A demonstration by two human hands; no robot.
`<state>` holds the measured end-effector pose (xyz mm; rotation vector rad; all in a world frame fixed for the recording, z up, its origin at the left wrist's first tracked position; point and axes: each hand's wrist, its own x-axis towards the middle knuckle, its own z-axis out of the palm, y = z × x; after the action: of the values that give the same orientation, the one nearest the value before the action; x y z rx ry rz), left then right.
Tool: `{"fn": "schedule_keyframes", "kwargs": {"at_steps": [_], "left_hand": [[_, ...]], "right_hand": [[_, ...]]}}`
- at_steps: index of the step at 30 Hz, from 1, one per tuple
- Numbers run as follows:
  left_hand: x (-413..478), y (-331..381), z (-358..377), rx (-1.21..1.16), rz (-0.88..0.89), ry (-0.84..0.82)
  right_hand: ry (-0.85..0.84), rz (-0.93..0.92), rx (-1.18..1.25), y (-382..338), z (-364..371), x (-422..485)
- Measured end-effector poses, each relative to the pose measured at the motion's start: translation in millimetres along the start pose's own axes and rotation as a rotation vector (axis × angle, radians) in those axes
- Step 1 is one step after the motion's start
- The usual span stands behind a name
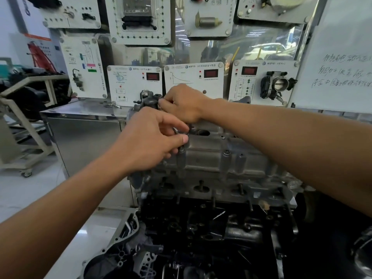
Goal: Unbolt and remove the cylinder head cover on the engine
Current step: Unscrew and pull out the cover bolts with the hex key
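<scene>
Left hand (149,143) pinches a small part (179,133) over the cylinder head cover (209,156); right hand (185,103) pinches a black fitting (150,102) beyond.

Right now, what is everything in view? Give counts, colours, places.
cylinder head cover: one, grey metal, centre of frame.
cover bolts: several, dark, standing in its bosses.
engine block: one, black, below the cover.
black fitting: one, at the cover's far left end.
training panels: several, white, on the wall behind.
throttle body: one, black and silver, on the right panel.
whiteboard: one, white, handwritten, far right.
steel cabinet: one, silver, left of the engine.
left hand: pinches a small dark part at the cover's left end.
right hand: fingers curled at the black fitting; grip hidden.
</scene>
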<state>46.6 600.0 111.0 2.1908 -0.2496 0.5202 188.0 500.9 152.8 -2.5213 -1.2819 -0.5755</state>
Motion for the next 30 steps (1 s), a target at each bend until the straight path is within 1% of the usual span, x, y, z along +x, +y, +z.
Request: {"fn": "schedule_keyframes", "kwargs": {"at_steps": [3,4,6,8,12,13,15,18,20,22,24,27,29,30], "left_hand": [[0.5,0.7,2.0,-0.021,-0.027,0.025],[0.5,0.8,2.9,-0.019,-0.037,0.042],[-0.6,1.2,5.6,-0.026,-0.054,0.082],[-3.8,4.2,8.0,-0.035,-0.048,0.13],[-8.0,22.8,-6.3,-0.106,0.042,0.223],[-7.8,28.4,-15.2,-0.108,0.075,0.208],[-7.5,36.7,-37.4,-0.067,0.118,0.124],[-6.0,33.0,-68.0,0.077,0.098,0.039],[-4.9,20.6,-78.5,0.236,0.085,0.028],[-5.7,8.3,-80.4,0.362,0.117,0.002],[-5.2,1.5,-77.2,0.443,0.183,-0.071],[0.7,-0.5,-74.5,0.563,0.233,-0.223],[6.1,-0.6,-76.8,0.628,0.261,-0.308],[8.2,-0.6,-78.7,0.66,0.275,-0.334]], "right_hand": [[-0.105,0.104,0.318,-5.4,-12.6,-2.5],[-0.15,0.161,0.374,-9.4,-15.5,-4.0],[-0.259,0.263,0.409,-17.9,-17.7,-7.1],[-0.314,0.351,0.476,-25.2,-17.6,-10.0],[-0.183,0.472,0.734,-38.9,-29.0,-11.9],[-0.145,0.491,0.815,-41.4,-35.7,-10.1],[-0.075,0.514,0.972,-45.5,-53.6,-7.1],[0.002,0.519,1.166,-47.6,-79.0,-23.4],[0.002,0.514,1.143,-47.9,-85.0,-50.6],[-0.061,0.501,0.97,-49.2,-80.4,-82.2],[-0.141,0.452,0.761,-56.0,-69.5,-110.9],[-0.164,0.303,0.477,-75.1,-52.9,-131.6],[-0.143,0.202,0.37,-88.1,-44.4,-134.1],[-0.135,0.181,0.352,-92.7,-41.2,-134.3]]}}
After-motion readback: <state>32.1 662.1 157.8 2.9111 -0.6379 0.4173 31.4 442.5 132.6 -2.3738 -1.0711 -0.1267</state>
